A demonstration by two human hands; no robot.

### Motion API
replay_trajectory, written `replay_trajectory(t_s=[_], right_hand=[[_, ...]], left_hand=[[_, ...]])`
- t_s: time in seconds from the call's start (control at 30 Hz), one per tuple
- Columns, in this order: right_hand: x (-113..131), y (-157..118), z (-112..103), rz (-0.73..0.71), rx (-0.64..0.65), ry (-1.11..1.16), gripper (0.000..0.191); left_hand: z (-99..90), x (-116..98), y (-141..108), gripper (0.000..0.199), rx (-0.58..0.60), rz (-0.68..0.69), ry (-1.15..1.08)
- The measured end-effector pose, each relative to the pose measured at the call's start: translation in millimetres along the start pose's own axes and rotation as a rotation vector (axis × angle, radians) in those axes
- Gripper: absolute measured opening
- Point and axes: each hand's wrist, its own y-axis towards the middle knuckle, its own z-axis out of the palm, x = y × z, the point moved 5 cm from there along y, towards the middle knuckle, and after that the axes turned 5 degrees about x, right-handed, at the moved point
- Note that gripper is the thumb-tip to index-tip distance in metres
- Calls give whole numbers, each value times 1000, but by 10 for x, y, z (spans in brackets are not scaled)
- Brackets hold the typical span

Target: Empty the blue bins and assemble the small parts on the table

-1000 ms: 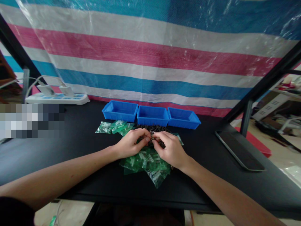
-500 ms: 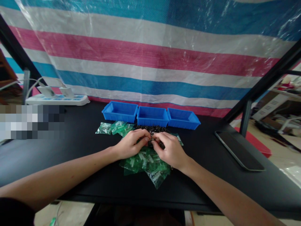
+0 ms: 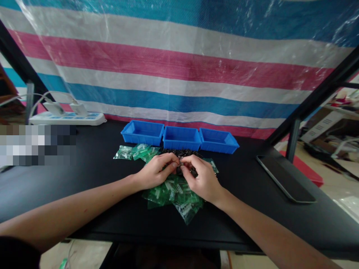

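Observation:
My left hand (image 3: pixel 157 170) and my right hand (image 3: pixel 203 177) meet at the fingertips over the middle of the black table. Both are closed in a pinch around something small and dark, too small to make out. Just beyond them lies a heap of small dark pieces (image 3: pixel 183 152), partly covered by my fingers. Below my hands is a pile of green plastic bags (image 3: pixel 174 192) with pale pieces in them. More green bags (image 3: pixel 144 152) lie to the left, behind my left hand.
Three blue trays (image 3: pixel 181 144) stand in a row behind the dark heap. A phone (image 3: pixel 284 179) lies on the right of the black table (image 3: pixel 112 218). A white power strip (image 3: pixel 68 118) with plugs sits at the back left, before a striped sheet (image 3: pixel 174 67).
The fingers of my right hand have shifted slightly around the small item. My left hand has hardly moved, and the bags and trays stay in place.

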Motion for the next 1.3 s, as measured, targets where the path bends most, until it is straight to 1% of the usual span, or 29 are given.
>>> replay_trajectory(t_s=[0.27, 0.43, 0.6, 0.97, 1.13, 1.3], right_hand=[[70, 7, -23, -35, -13, 8, 15], [55, 2, -14, 12, -9, 26, 11], [37, -2, 4, 60, 4, 51, 10], [55, -2, 29, 72, 12, 46, 12], [57, -2, 31, 77, 12, 49, 12], [41, 1, 34, 112, 43, 84, 12]], left_hand=[[2, 22, -5, 17, -12, -36, -62], [15, 24, -6, 14, -5, -57, -55], [-5, -14, 5, 13, -32, -39, 5], [-12, -46, 8, 18, -3, -1, 82], [-14, -42, 7, 17, 10, -1, 73], [-10, -17, 5, 17, 27, -14, 55]])
